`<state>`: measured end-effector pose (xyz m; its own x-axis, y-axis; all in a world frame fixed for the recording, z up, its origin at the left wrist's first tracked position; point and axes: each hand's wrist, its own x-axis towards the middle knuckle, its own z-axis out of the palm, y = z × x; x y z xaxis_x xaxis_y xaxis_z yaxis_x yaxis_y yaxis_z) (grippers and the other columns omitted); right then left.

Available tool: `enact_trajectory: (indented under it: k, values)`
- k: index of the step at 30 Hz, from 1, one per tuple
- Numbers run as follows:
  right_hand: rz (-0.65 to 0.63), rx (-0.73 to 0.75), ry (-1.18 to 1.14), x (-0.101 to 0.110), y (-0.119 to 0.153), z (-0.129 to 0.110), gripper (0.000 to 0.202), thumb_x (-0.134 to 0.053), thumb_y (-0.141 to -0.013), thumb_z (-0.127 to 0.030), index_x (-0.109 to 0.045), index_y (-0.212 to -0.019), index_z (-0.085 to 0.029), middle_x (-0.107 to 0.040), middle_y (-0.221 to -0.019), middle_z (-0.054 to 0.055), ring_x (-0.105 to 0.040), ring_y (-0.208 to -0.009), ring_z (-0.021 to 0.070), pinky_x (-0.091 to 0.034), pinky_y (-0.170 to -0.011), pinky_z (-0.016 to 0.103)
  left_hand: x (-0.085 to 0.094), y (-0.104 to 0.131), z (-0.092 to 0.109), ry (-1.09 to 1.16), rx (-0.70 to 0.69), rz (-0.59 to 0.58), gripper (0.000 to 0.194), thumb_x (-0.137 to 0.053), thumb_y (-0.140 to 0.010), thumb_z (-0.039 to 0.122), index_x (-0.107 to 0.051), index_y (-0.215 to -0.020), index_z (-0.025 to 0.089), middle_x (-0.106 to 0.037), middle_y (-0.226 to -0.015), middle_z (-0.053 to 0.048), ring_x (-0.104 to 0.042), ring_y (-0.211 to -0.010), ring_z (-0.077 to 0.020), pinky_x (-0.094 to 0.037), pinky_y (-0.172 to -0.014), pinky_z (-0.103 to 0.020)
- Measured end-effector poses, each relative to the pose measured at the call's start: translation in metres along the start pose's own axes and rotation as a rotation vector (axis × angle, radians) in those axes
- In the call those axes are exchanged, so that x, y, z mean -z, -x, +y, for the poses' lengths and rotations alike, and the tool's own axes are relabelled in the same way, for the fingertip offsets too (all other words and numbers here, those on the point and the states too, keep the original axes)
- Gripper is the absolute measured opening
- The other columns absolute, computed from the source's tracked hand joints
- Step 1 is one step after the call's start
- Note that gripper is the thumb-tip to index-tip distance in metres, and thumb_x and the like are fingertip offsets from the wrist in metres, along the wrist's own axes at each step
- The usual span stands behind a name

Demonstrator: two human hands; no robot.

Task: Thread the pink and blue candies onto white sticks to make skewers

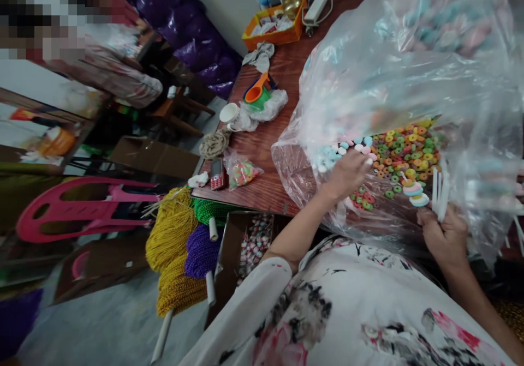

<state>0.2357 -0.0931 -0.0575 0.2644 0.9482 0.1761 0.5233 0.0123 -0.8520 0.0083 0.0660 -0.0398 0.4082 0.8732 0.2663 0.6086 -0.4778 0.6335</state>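
My left hand (350, 174) reaches into a large clear plastic bag (286, 156), its fingers drawn together beside small white, pink and blue candies (343, 148). A small white spot shows at the fingertips; what they hold I cannot make out. Several thin white sticks (440, 191) are gripped in my right hand (444, 229), at the right of the bag opening. By its thumb is a stack of pastel candies (414, 192), apparently threaded on a stick. Between the hands lie many colourful ring-shaped pieces (403, 148), yellow, green and orange.
Left on the table are a white cup (229, 113), an orange scoop (257, 89), a red phone (217, 173) and a small bag of sweets (241, 171). Behind stands an orange basket (272, 36). Yellow cord bundles (172, 235) and a pink chair (88, 208) are beside the table. Another person (110, 71) sits far left.
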Motion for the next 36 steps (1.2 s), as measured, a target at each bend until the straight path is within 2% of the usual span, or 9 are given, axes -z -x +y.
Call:
enact_trajectory:
  k: [2,5,7,10,19,22,26,30,36]
  values:
    - [-0.012,-0.013,-0.019,0.001,0.001,0.002,0.024,-0.059,-0.092,-0.028,-0.056,-0.069,-0.024,-0.056,-0.057,-0.003,-0.050,-0.055,0.0151,-0.038,-0.055,0.028,0.016,-0.006,-0.014,-0.032,0.072,0.078,0.019,-0.057,-0.095,0.023,-0.074,-0.103,0.017,-0.070,-0.096,-0.010,-0.065,-0.090,-0.0215,-0.051,-0.088,-0.036]
    - [-0.010,-0.027,-0.017,0.001,0.002,0.005,0.024,-0.060,-0.092,-0.028,-0.056,-0.069,-0.024,-0.056,-0.057,-0.003,-0.050,-0.055,0.0153,-0.038,-0.056,0.028,0.031,-0.011,-0.028,-0.180,0.067,-0.082,0.016,-0.059,-0.091,0.016,-0.075,-0.091,0.017,-0.069,-0.094,-0.011,-0.063,-0.092,-0.0227,-0.050,-0.090,-0.038]
    - [0.003,-0.017,-0.012,0.000,0.002,0.005,0.023,-0.060,-0.092,-0.029,-0.057,-0.070,-0.024,-0.055,-0.056,-0.003,-0.051,-0.054,0.0153,-0.039,-0.056,0.029,0.031,-0.008,-0.028,-0.278,0.015,-0.182,0.017,-0.059,-0.092,0.019,-0.075,-0.089,0.016,-0.068,-0.099,-0.012,-0.061,-0.097,-0.0242,-0.049,-0.094,-0.040]
    - [0.015,0.007,-0.006,-0.001,0.002,0.003,0.023,-0.059,-0.092,-0.030,-0.057,-0.070,-0.024,-0.054,-0.056,-0.004,-0.050,-0.053,0.0147,-0.038,-0.055,0.028,0.027,-0.002,-0.023,-0.361,-0.048,-0.177,0.020,-0.056,-0.094,0.023,-0.074,-0.094,0.016,-0.065,-0.110,-0.014,-0.058,-0.106,-0.0262,-0.047,-0.101,-0.043]
    - [0.000,-0.006,-0.005,-0.002,0.001,0.007,0.023,-0.060,-0.093,-0.028,-0.057,-0.071,-0.022,-0.056,-0.058,-0.004,-0.050,-0.054,0.0131,-0.039,-0.054,0.026,0.037,-0.017,-0.028,-0.377,-0.066,-0.300,0.025,-0.054,-0.081,0.006,-0.072,-0.098,0.011,-0.069,-0.111,-0.017,-0.063,-0.109,-0.0279,-0.049,-0.104,-0.043]
    - [0.008,0.017,-0.010,-0.001,0.003,0.003,0.023,-0.061,-0.091,-0.028,-0.058,-0.069,-0.022,-0.056,-0.057,-0.003,-0.049,-0.052,0.0129,-0.039,-0.052,0.026,0.041,-0.019,-0.028,-0.183,-0.029,-0.180,0.020,-0.059,-0.082,0.011,-0.074,-0.095,0.014,-0.072,-0.109,-0.014,-0.066,-0.109,-0.0257,-0.051,-0.103,-0.041]
    - [-0.006,0.067,-0.067,0.000,0.007,-0.017,0.019,-0.060,-0.092,-0.026,-0.061,-0.074,-0.022,-0.057,-0.059,-0.004,-0.049,-0.050,0.0123,-0.039,-0.050,0.026,0.040,-0.006,-0.004,0.485,0.120,0.051,0.018,-0.070,-0.082,0.028,-0.076,-0.096,0.018,-0.077,-0.101,-0.007,-0.070,-0.093,-0.0179,-0.058,-0.084,-0.031]
    - [-0.056,0.182,-0.047,-0.003,0.002,-0.049,0.012,-0.061,-0.093,-0.026,-0.064,-0.082,-0.021,-0.057,-0.059,-0.003,-0.050,-0.049,0.0124,-0.039,-0.050,0.026,0.034,0.014,0.034,1.086,0.373,0.066,0.033,-0.084,-0.072,0.038,-0.079,-0.099,0.019,-0.080,-0.094,-0.004,-0.074,-0.078,-0.0156,-0.062,-0.076,-0.031]
    - [-0.083,0.221,0.023,-0.011,-0.006,-0.058,0.012,-0.057,-0.093,-0.024,-0.062,-0.083,-0.021,-0.054,-0.057,-0.004,-0.048,-0.047,0.0116,-0.038,-0.049,0.025,0.028,0.030,0.054,1.239,0.487,0.135,0.039,-0.093,-0.061,0.035,-0.081,-0.095,0.018,-0.081,-0.090,-0.003,-0.075,-0.074,-0.0160,-0.066,-0.077,-0.033]
